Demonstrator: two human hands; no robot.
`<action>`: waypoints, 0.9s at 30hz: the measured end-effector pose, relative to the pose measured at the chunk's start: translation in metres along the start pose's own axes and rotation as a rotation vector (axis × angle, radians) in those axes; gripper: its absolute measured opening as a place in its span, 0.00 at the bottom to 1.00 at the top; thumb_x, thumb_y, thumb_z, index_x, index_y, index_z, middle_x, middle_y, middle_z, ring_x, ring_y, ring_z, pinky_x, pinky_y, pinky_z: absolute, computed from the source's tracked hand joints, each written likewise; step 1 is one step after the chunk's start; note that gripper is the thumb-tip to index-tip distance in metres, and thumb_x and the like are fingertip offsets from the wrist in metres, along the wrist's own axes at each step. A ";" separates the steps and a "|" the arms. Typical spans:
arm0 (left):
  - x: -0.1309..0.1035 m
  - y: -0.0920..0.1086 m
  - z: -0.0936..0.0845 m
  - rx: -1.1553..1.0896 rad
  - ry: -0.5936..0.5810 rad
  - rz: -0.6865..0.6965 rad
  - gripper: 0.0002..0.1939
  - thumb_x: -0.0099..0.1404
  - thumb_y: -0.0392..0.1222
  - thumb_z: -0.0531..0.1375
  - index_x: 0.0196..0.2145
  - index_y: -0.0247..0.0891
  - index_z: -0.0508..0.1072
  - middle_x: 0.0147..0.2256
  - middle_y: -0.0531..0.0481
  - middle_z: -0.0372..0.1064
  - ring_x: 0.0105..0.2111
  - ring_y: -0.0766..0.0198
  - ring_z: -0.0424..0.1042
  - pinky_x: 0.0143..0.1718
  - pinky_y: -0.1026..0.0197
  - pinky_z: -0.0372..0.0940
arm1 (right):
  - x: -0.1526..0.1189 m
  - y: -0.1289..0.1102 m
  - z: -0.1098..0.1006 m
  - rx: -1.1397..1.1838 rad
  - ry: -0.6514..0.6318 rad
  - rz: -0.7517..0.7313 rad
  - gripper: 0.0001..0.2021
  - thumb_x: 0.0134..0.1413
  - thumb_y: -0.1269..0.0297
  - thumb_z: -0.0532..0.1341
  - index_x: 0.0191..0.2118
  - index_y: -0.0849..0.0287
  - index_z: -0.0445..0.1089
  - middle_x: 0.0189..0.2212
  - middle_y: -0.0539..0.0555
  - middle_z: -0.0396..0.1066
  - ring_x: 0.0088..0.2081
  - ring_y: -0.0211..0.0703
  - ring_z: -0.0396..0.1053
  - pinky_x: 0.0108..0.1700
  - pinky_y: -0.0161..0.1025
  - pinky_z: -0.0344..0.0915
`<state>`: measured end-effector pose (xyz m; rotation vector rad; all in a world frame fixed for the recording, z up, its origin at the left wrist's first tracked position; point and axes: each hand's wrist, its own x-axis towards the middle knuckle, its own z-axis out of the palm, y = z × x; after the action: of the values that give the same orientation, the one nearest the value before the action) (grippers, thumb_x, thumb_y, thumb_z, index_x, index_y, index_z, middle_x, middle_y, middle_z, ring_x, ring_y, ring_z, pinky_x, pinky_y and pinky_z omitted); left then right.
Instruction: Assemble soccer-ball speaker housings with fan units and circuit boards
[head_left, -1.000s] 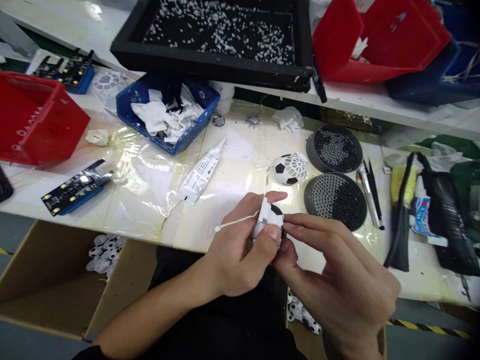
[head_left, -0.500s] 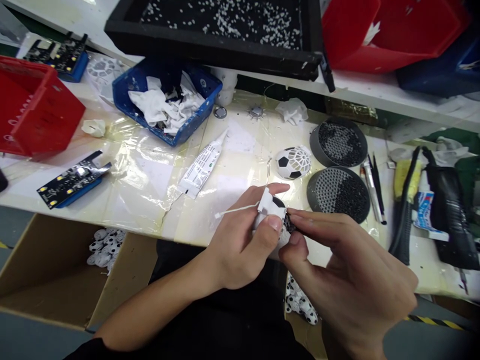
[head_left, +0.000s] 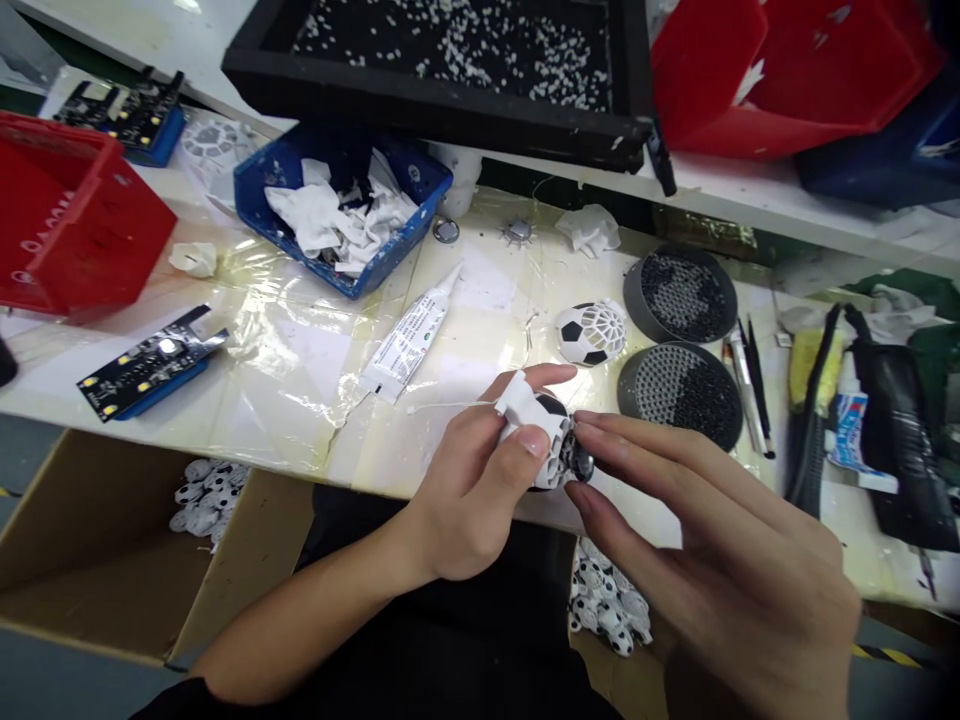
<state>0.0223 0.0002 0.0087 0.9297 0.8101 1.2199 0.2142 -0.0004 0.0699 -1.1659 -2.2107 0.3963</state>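
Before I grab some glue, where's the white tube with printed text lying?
In the head view, the white tube lies left of centre, just below the blue bin of white scraps.

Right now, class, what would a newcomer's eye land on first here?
Probably the small black-and-white football-patterned piece between the left hand and right hand, at the middle. Next, perhaps, the big black tray of white granules at the top, and the red plastic bins at far left and upper right.
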 end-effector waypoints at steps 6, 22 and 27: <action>0.001 -0.002 -0.001 -0.160 0.018 -0.047 0.24 0.80 0.57 0.60 0.66 0.47 0.78 0.50 0.46 0.77 0.46 0.53 0.75 0.48 0.53 0.69 | -0.002 0.005 0.003 0.164 0.018 0.008 0.26 0.62 0.82 0.72 0.63 0.58 0.78 0.57 0.51 0.80 0.56 0.39 0.80 0.62 0.35 0.77; -0.010 0.020 -0.009 -0.536 0.207 -0.035 0.20 0.75 0.58 0.63 0.54 0.41 0.77 0.42 0.44 0.85 0.39 0.59 0.81 0.42 0.62 0.74 | -0.004 0.016 0.034 0.287 0.243 0.225 0.25 0.60 0.77 0.75 0.60 0.49 0.80 0.54 0.52 0.83 0.51 0.48 0.83 0.44 0.41 0.81; -0.014 0.030 -0.020 -0.555 0.194 -0.071 0.19 0.74 0.59 0.63 0.48 0.41 0.76 0.40 0.44 0.85 0.31 0.63 0.77 0.28 0.67 0.66 | 0.005 0.029 0.056 -0.142 0.068 0.173 0.15 0.69 0.66 0.73 0.58 0.51 0.80 0.48 0.49 0.85 0.33 0.35 0.76 0.40 0.38 0.75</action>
<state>-0.0104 -0.0079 0.0284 0.3326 0.5977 1.3877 0.1957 0.0215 0.0137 -1.4311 -2.1149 0.2694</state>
